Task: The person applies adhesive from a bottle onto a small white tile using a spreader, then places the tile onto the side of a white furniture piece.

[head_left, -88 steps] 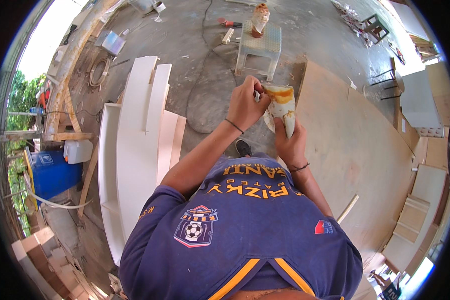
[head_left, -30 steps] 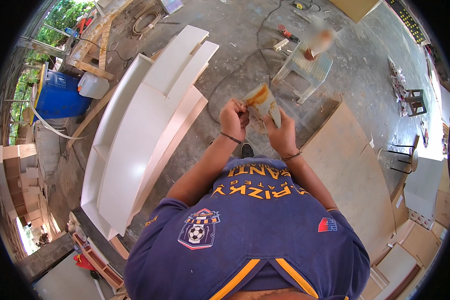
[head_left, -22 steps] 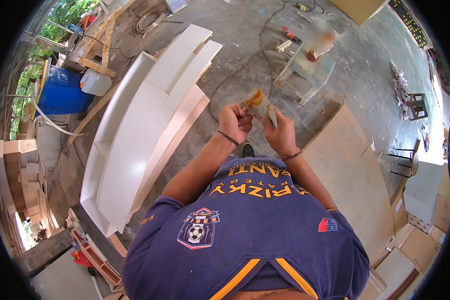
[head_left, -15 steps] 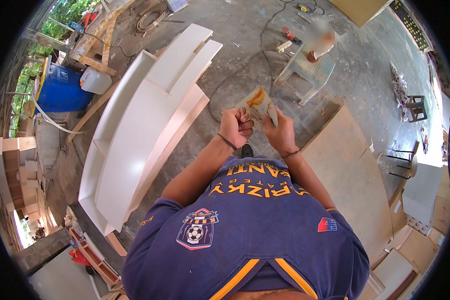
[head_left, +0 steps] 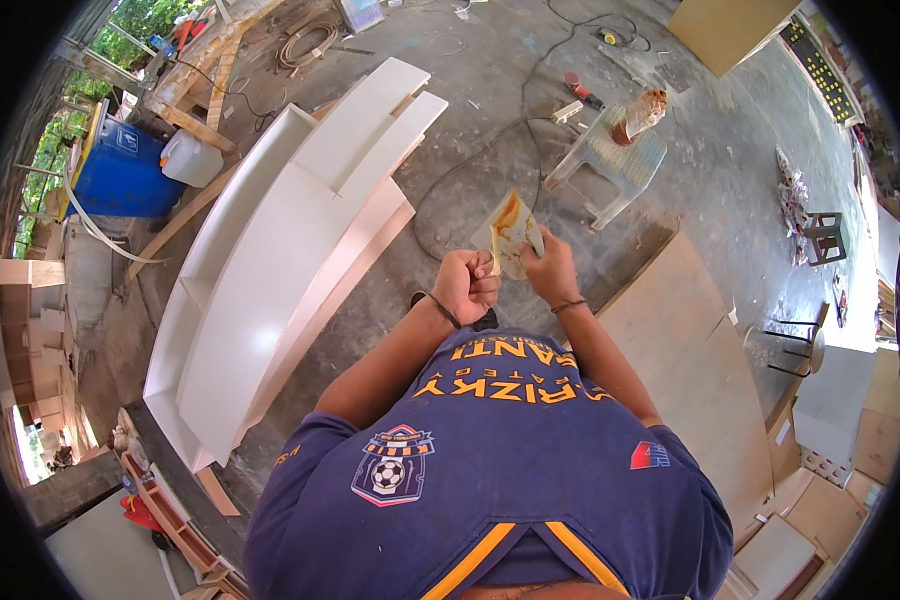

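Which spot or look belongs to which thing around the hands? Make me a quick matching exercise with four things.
Things:
1. Stained sheet
2. Bag
3. Jug
4. Shelf unit

Places and looks:
A. beside the blue bin
B. long and white, left of the person
C. on the stool
D. between left hand and right hand

Pairs: 1-D, 2-C, 3-A, 4-B

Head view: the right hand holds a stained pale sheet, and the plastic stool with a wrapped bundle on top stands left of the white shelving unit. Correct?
Not quite: the head view shows the plastic stool, wrapped bundle on top, standing right of the white shelving unit. The right hand does hold the stained pale sheet.
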### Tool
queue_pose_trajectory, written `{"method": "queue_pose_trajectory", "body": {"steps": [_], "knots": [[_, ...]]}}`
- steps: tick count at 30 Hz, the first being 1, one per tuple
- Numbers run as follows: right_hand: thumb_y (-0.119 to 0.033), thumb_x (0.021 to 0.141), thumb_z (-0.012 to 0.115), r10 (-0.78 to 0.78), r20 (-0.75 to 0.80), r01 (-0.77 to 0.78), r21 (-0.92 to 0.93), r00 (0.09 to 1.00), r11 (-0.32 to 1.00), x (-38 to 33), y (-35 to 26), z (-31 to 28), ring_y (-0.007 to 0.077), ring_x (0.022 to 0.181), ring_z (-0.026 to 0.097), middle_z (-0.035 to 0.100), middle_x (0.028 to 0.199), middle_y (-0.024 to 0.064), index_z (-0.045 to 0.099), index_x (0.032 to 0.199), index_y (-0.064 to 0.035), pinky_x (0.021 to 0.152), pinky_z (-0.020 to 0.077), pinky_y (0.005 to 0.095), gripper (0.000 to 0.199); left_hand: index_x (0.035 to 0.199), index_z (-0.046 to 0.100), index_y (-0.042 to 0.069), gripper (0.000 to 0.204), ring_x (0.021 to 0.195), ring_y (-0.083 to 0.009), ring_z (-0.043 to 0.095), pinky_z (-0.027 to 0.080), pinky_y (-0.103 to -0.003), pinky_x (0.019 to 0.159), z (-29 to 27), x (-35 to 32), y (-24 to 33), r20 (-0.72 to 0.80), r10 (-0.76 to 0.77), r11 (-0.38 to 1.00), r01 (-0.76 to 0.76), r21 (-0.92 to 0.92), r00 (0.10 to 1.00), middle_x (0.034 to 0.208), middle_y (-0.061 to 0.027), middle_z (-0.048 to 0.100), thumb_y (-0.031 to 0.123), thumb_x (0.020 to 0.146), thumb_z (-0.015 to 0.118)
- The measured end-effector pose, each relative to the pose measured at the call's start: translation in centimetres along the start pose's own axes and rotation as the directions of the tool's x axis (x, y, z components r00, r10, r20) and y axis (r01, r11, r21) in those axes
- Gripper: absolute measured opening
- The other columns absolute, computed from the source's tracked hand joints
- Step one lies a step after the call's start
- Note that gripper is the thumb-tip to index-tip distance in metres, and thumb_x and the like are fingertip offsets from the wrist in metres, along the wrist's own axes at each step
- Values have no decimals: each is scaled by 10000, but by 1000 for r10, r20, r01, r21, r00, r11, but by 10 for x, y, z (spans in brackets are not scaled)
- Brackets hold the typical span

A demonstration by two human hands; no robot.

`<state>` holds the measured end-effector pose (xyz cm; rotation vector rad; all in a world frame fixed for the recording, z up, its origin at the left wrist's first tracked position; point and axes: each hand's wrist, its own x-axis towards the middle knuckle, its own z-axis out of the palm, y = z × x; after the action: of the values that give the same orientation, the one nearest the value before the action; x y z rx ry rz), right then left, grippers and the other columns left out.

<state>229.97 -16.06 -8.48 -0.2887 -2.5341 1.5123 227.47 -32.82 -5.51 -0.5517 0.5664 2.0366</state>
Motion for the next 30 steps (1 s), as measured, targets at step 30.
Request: {"method": "queue_pose_trajectory", "body": {"steps": [30], "knots": [[-66,822,590,-156,-71,168,244,985,955,-13,-77,-24,227,777,653,637,804,179,542,1018,34,656,482,316,226,880,620,-21,102,736,-156,559,448,-268,639,50,38,-5,288,931,-80,-642,762,226,855,-82,569,74,849,595]]}}
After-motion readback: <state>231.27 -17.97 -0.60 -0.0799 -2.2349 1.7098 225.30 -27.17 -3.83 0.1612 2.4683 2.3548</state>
